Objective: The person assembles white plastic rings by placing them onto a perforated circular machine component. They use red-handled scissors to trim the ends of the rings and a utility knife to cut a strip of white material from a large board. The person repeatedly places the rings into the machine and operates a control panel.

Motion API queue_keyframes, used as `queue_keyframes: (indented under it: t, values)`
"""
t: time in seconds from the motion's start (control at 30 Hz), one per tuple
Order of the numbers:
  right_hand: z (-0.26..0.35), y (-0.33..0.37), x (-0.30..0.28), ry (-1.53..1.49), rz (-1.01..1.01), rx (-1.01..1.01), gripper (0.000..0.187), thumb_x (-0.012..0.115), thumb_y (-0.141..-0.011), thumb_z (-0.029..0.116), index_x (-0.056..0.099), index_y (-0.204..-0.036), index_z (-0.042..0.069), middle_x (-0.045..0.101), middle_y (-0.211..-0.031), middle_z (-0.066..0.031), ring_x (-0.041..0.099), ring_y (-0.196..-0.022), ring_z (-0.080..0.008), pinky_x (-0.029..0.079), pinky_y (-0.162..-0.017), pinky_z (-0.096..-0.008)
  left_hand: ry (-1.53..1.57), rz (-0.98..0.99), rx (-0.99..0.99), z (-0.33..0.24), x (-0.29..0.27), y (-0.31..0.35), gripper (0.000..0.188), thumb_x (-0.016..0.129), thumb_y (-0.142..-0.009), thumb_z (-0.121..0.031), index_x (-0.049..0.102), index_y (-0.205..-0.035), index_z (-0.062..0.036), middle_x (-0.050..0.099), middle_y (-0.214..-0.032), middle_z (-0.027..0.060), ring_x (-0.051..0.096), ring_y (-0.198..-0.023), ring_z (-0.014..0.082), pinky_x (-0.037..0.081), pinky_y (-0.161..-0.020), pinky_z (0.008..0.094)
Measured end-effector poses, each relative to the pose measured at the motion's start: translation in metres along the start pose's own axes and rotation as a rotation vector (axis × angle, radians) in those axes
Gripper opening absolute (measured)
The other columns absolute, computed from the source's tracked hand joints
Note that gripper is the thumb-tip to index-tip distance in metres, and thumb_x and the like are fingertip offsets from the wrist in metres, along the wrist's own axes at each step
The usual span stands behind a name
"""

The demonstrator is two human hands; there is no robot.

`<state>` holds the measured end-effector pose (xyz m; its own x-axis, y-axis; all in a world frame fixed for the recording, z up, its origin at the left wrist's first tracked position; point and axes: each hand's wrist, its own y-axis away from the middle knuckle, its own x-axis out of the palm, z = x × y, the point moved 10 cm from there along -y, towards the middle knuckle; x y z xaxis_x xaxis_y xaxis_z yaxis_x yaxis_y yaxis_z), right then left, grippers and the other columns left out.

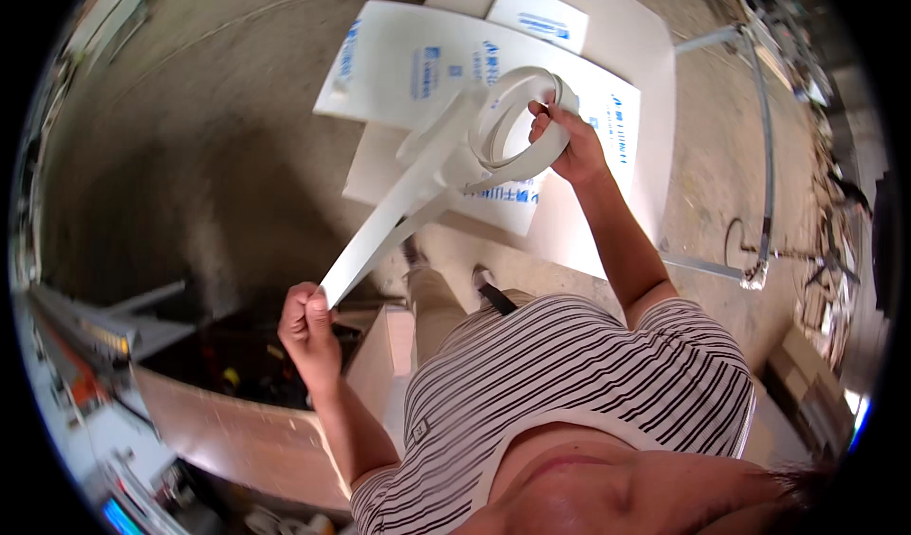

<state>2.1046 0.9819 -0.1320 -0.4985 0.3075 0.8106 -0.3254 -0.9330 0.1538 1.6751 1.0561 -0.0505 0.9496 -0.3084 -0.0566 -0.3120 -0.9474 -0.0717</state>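
A loose coil of white edge-banding strip (538,164) hangs above white boards, its loops partly blurred. My right hand (577,148) is closed around the coil's right side. My left hand (310,334), down at the lower left, pinches the strip's free end (353,260) between thumb and fingers. Between the hands the strip runs slanting and fairly straight, with a second length beside it. Beneath the coil lie a large white board (389,61) with blue print and a smaller printed board (539,15). The coil and strip hide part of the large board.
The boards rest on a pale, broad surface (636,23). A metal frame (767,146) stands to the right. At the lower left, near my left arm, is an open wooden box (237,433) with dark contents. Cardboard (807,374) leans at the lower right. Bare concrete floor (228,70) lies left.
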Motion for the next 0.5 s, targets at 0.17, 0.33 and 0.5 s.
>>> queue_keyframes:
  t: [0.17,0.33,0.5]
  values:
    - [-0.086,0.059,0.109,0.152,0.313,0.292,0.016,0.060,-0.096,0.018,0.059,-0.105,0.005,0.068,-0.097,-0.0122,0.069,-0.078,-0.0202,0.057,-0.072,-0.0339,0.111,-0.032,0.000,-0.049,-0.010,0.128,0.027,0.057,-0.101,-0.034,0.047,-0.098,-0.0085,0.047,-0.072,0.0006,0.041,-0.063,0.0077,0.035,-0.057,0.0228]
    - [-0.182,0.178,0.195,0.303,0.669,0.559,0.021,0.061,-0.093,0.022,0.058,-0.102,0.003,0.067,-0.089,-0.0135,0.069,-0.072,-0.0237,0.055,-0.065,-0.0351,0.227,-0.279,-0.045,-0.090,-0.073,0.270,0.025,0.056,-0.102,-0.025,0.050,-0.105,-0.0016,0.053,-0.073,0.0027,0.046,-0.059,0.0074,0.041,-0.052,0.0217]
    - [-0.287,0.374,0.272,0.480,1.088,0.972,0.026,0.061,-0.090,0.019,0.063,-0.101,-0.004,0.069,-0.088,-0.0159,0.070,-0.067,-0.0228,0.055,-0.062,-0.0327,0.236,-0.508,-0.048,-0.139,-0.146,0.454,0.021,0.049,-0.104,-0.020,0.047,-0.107,0.0009,0.049,-0.074,0.0035,0.041,-0.050,0.0052,0.037,-0.043,0.0187]
